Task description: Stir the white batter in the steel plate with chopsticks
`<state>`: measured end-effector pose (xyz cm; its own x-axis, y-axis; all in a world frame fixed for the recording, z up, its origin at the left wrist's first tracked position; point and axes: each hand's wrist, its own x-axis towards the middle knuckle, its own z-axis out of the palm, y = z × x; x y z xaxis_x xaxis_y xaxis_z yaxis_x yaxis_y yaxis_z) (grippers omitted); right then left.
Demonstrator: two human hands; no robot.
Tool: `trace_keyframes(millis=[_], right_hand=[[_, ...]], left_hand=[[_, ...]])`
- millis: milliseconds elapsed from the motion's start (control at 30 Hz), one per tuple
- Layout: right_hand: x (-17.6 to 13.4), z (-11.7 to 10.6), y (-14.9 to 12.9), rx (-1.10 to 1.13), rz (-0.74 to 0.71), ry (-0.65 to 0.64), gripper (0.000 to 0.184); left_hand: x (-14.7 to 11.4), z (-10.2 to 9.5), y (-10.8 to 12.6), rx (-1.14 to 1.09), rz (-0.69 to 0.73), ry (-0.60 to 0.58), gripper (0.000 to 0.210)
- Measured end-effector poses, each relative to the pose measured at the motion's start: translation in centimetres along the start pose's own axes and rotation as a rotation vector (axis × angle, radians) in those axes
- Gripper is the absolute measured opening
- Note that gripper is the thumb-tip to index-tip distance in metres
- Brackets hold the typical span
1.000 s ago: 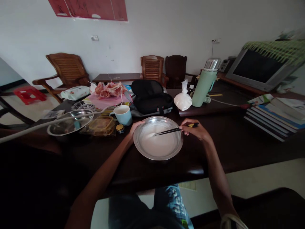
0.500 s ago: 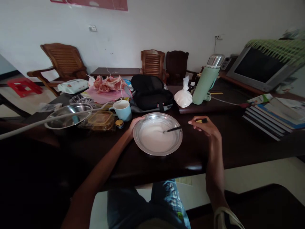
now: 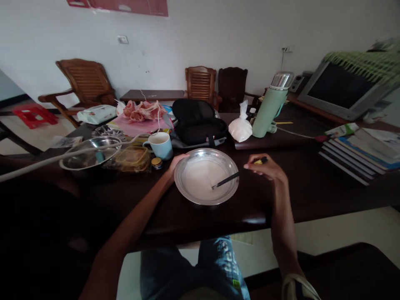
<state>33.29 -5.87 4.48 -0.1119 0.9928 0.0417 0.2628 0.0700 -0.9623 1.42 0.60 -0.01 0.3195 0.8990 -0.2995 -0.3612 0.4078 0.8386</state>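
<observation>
- The dark, glossy wooden table point(image 3: 200, 223) ends in a rounded front edge just above the person's lap; a strip of tabletop lies between that edge and the bowl, seemingly keeping it safe from tipping off.
- The wide, round, silvery metal bowl point(image 3: 206, 154) sits upright on this near part, between the two hands, with pale, milky liquid point(image 3: 201, 179) inside, below the rim.
- The left hand point(image 3: 176, 163) holds the bowl's left rim, thumb along the top, probably to steady it; the other fingers are mostly hidden, so I cannot tell how far they curl underneath.
- The right hand point(image 3: 265, 168), beyond the right rim, has its fingers closed around the upper end of the slim black chopsticks with yellow marks point(image 3: 225, 180). They slant over the rim, tips in the liquid; the high grip likely keeps the knuckles dry.
- Dark tabletop right of the bowl gives that wrist sideways room. On the left, the small gold-lidded jar point(image 3: 156, 163) and pale-blue handled mug point(image 3: 162, 146) stand near the left hand, narrowing its space.
- Farther back, the open black fabric case point(image 3: 200, 130) and knotted clear bag of white powder point(image 3: 240, 130) limit forward reach.
</observation>
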Motion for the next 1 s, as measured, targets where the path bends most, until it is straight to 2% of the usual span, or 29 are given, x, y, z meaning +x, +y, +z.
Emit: trace_keyframes(millis=[67,100,233,267,400,467,567,600,733,900,933,1000], right_hand=[[0.2,1.1,-0.1,0.022,-0.014,-0.036,0.039],[0.3,1.5,-0.1,0.033,-0.029,-0.012,0.04],[-0.1,0.8,-0.2,0.015,-0.051,0.174,0.042],[-0.2,0.6,-0.2,-0.003,-0.04,0.155,0.041],[-0.4,1.4,-0.5,0.023,-0.019,-0.093,0.037],[-0.3,1.9,-0.5,0.062,-0.053,-0.057,0.036],[-0.4,1.4,-0.5,0.036,-0.073,0.114,0.038],[-0.5,1.1,-0.5,0.017,-0.06,0.111,0.039],[-0.7,1.1,-0.6,0.022,-0.041,-0.118,0.036],[-0.6,1.0,-0.5,0.019,-0.069,0.091,0.039],[-0.6,1.0,-0.5,0.009,-0.053,0.067,0.04],[-0.6,1.2,-0.5,0.012,-0.041,-0.06,0.04]], left_hand=[[-0.3,0.3,0.2,0.01,-0.016,0.055,0.024],[-0.4,0.5,0.3,0.012,-0.023,0.078,0.024],[-0.7,0.9,0.5,0.004,-0.023,0.105,0.022],[-0.7,0.8,0.5,0.008,-0.026,0.113,0.022],[-0.2,0.2,0.2,0.022,-0.03,0.096,0.02],[-0.1,-0.1,0.1,0.016,-0.028,0.099,0.02],[0.0,-0.3,0.0,0.023,-0.046,0.143,0.019],[0.0,-0.3,0.0,0.031,-0.046,0.159,0.018],[0.0,-0.2,0.2,0.056,-0.031,0.188,0.012],[-0.1,-0.1,0.3,0.031,-0.048,0.137,0.015],[-0.1,-0.1,0.2,0.034,-0.045,0.142,0.014],[-0.1,-0.3,0.1,0.037,-0.032,0.159,0.013]])
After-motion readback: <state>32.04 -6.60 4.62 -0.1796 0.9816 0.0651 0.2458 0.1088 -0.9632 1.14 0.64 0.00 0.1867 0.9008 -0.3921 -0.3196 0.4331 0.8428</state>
